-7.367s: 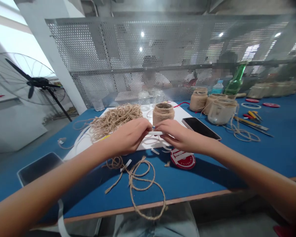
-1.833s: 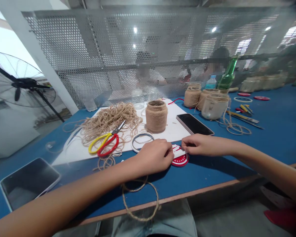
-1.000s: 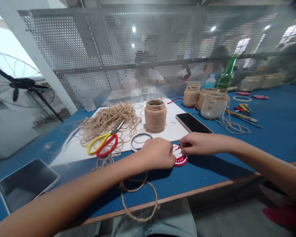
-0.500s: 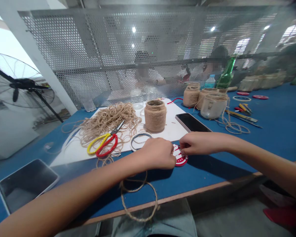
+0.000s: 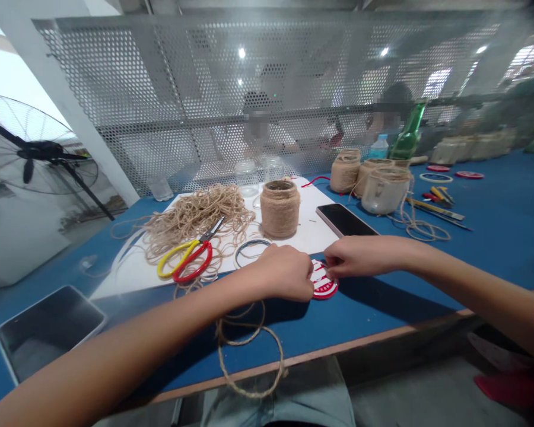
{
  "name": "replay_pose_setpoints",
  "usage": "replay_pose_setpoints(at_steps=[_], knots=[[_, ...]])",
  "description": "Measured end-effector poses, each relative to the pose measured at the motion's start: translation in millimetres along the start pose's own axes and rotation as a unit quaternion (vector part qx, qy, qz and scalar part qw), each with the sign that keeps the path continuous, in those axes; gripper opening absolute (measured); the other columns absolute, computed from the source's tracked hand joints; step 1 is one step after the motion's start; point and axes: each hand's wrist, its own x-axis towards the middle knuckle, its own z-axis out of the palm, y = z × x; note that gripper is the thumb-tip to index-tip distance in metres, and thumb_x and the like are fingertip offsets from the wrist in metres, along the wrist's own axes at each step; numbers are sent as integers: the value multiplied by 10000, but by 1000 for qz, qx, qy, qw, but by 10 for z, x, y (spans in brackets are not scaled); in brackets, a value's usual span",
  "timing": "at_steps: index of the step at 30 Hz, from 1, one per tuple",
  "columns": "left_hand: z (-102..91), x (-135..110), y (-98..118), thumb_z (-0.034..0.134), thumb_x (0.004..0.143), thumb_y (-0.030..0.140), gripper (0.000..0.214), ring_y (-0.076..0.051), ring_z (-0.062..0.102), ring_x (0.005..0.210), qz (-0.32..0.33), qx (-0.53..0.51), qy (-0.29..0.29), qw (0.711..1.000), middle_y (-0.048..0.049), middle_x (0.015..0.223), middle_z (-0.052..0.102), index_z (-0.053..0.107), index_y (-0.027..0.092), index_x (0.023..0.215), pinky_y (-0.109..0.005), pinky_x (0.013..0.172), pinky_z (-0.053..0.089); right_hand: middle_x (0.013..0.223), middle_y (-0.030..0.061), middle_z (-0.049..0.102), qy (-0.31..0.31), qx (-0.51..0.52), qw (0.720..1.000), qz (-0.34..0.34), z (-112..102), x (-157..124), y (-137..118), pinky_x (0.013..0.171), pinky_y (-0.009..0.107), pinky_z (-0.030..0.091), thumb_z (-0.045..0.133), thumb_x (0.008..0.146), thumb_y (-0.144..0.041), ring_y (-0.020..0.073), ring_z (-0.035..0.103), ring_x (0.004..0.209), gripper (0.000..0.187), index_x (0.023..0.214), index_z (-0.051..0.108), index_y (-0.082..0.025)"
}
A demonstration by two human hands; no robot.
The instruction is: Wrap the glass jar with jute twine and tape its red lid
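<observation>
My left hand [image 5: 285, 274] and my right hand [image 5: 360, 256] meet over a round red-and-white badge [image 5: 324, 286] lying on the blue table [image 5: 374, 308]. Their fingertips pinch at its upper part, and the left fingers are partly hidden. Just beyond my left hand lies a thin wire ring [image 5: 250, 249]. Further left are red-and-yellow-handled scissors [image 5: 186, 260] on a loose heap of jute twine [image 5: 196, 216]. A twine-wrapped jar [image 5: 280, 209] stands on the white board [image 5: 314, 228]. A twine loop [image 5: 249, 350] lies under my left forearm.
A black smartphone [image 5: 345, 219] lies beyond my right hand, and a tablet [image 5: 48, 332] lies at the near left. Wrapped jars [image 5: 385, 190], a green bottle [image 5: 407, 139] and small tools [image 5: 436, 207] stand at the far right. A perforated metal screen [image 5: 160, 77] stands behind the table, with people beyond it.
Both hands stay at the badge, with only slight shifts. Compared with the oldest frame, they have moved nearer the table's front edge, and the scissors and wire ring now lie on the board.
</observation>
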Motion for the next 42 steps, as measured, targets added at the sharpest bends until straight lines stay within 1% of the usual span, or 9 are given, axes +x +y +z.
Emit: replay_pose_setpoints(at_steps=[4, 8, 14, 17, 20, 23, 26, 34, 42], knots=[[30, -12, -93, 425, 693, 330, 259, -183, 560, 566, 35, 5, 17, 999, -66, 618, 636, 638, 189, 653, -259, 491, 332, 625, 20, 566, 1, 4, 1000, 3, 14, -6, 52, 473, 227, 292, 429, 785, -413, 122, 455, 533, 333, 759, 620, -141], [49, -16, -154, 421, 706, 330, 251, -163, 526, 554, 45, -15, 6, 999, -39, 600, 618, 623, 197, 642, -265, 508, 315, 633, 19, 570, 15, 3, 1000, 11, 22, -13, 69, 479, 231, 292, 444, 778, -452, 129, 467, 544, 340, 746, 608, -156], [36, -37, -226, 447, 726, 287, 205, -122, 482, 523, 44, -87, -13, 995, -2, 584, 594, 607, 178, 657, -237, 502, 309, 641, 15, 572, 55, -1, 998, 19, 17, -75, 2, 483, 233, 287, 467, 778, -391, 134, 474, 551, 252, 706, 575, -176], [35, -65, -262, 416, 794, 298, 239, -130, 529, 626, 35, -104, 44, 993, -12, 672, 619, 606, 168, 730, -233, 564, 347, 640, 12, 564, 78, 30, 996, 9, 3, -123, -27, 486, 230, 292, 468, 795, -391, 133, 474, 556, 248, 713, 562, -176], [62, -109, -263, 406, 833, 295, 233, -158, 546, 748, 41, -52, 115, 991, -32, 772, 627, 600, 170, 800, -264, 670, 374, 707, 24, 577, 111, 66, 991, -32, 23, -142, -56, 540, 231, 339, 469, 821, -341, 138, 500, 621, 202, 761, 556, -169], [111, -157, -236, 398, 857, 285, 217, -162, 534, 805, 79, -22, 117, 990, -40, 852, 615, 587, 179, 871, -282, 737, 377, 822, 46, 575, 167, 80, 976, -119, 97, -128, -113, 670, 244, 383, 445, 855, -256, 150, 515, 754, 150, 836, 557, -158], [161, -191, -214, 393, 869, 294, 222, -173, 515, 843, 78, 6, 114, 990, -51, 883, 598, 577, 172, 876, -301, 765, 364, 846, 62, 548, 206, 65, 962, -164, 194, -97, -185, 734, 269, 389, 416, 887, -252, 162, 496, 805, 184, 868, 567, -149], [208, -246, -218, 393, 864, 266, 206, -181, 496, 840, 62, 31, 120, 990, -51, 855, 589, 567, 160, 832, -327, 758, 335, 857, 81, 543, 254, 56, 945, -198, 344, -24, -222, 728, 295, 410, 420, 890, -240, 175, 484, 811, 190, 896, 588, -151], [209, -260, -194, 419, 836, 248, 173, -198, 500, 859, 30, 13, 130, 991, -52, 859, 612, 569, 163, 846, -369, 776, 302, 878, 86, 532, 244, 55, 945, -210, 365, -11, -247, 757, 298, 411, 382, 910, -237, 174, 482, 835, 234, 967, 588, -142]])
